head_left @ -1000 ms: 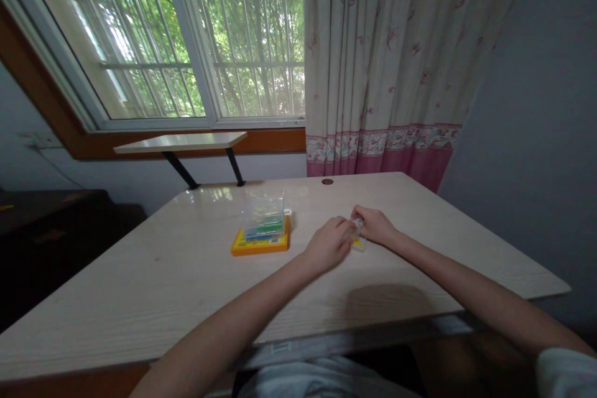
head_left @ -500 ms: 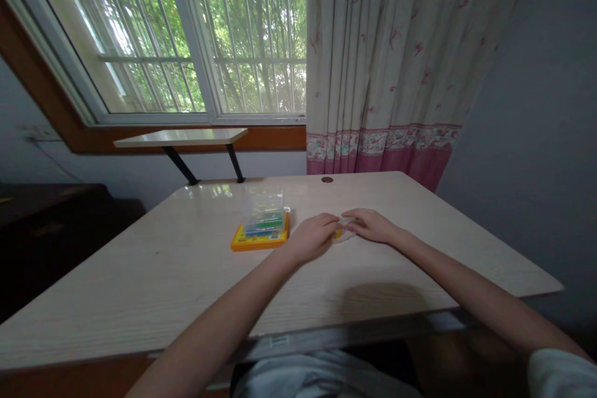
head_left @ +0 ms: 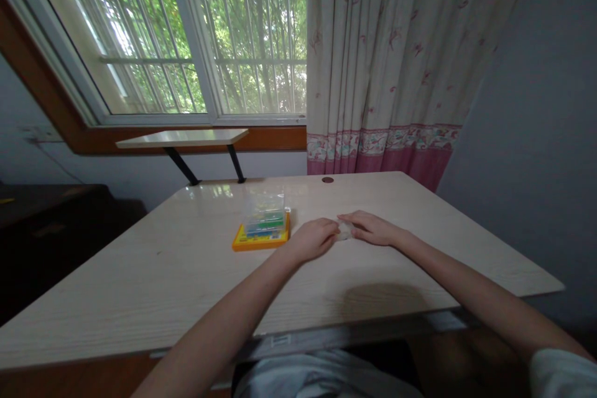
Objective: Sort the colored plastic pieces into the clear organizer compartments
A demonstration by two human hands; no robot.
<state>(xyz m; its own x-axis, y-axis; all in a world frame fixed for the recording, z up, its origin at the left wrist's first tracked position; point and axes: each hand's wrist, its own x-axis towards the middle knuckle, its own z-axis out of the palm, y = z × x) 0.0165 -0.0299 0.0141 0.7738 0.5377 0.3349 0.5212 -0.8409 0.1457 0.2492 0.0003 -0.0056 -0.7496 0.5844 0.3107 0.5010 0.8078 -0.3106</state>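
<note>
My left hand (head_left: 318,239) is closed, its fingertips pinching the left side of a small, whitish see-through plastic piece (head_left: 344,232) that looks like a thin wrapper or bag. From the other side, my right hand (head_left: 372,227) holds the same piece, fingers bent over its far edge and thumb near its right side. The piece is low at the table surface, partly covered by the fingers, and its exact kind is unclear. Left of my left hand lies an orange and yellow flat case (head_left: 240,241), with a clear plastic box (head_left: 265,205) showing green and blue strips on top.
The pale wood-grain table (head_left: 196,280) stretches in front of me, with a round brown cable-hole cover (head_left: 328,180) near its back edge. A small raised shelf (head_left: 186,137) on black legs stands at the back left. Behind are a window and a patterned curtain (head_left: 382,74).
The yellow patch visible between my hands earlier no longer shows; only whitish plastic does. My left hand has dropped slightly, and my right fingers have shifted a little left.
</note>
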